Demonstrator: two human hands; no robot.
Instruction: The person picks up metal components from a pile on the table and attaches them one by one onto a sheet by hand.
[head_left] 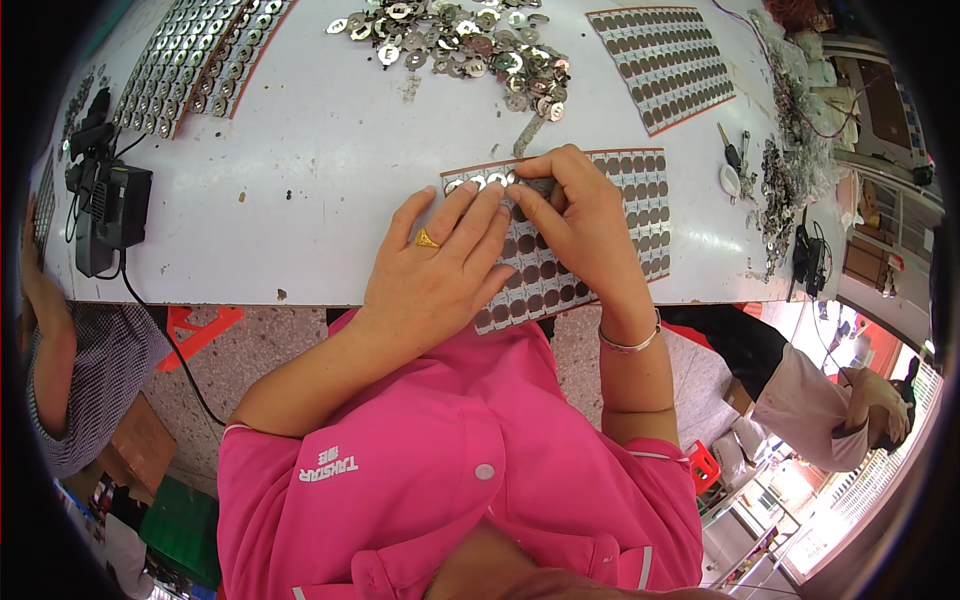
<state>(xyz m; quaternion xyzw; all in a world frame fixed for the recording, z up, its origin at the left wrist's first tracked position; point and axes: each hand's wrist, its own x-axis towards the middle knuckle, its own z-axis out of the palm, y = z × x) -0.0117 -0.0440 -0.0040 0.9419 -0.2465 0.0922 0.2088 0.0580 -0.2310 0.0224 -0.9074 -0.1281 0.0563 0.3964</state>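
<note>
A panel of small circuit boards (648, 215) with rows of dark round pads lies at the table's front edge, in front of me. Along its far left edge sit a few shiny metal discs (496, 180). My left hand (440, 250), with a gold ring, rests its stretched-out fingertips on that row; its fingers are spread and hold nothing. Beside it, my right hand (580, 205) has thumb and index finger pinched together at the same row. Something dark grey shows under its curled fingers, too hidden to name.
Loose metal discs (470, 45) lie heaped at the back. A second bare panel (665, 65) is at back right, a disc-filled panel (190, 60) at back left. A black power adapter (125, 205) stands left; keys (733, 155) and small metal parts (775, 210) lie right. People sit on both sides.
</note>
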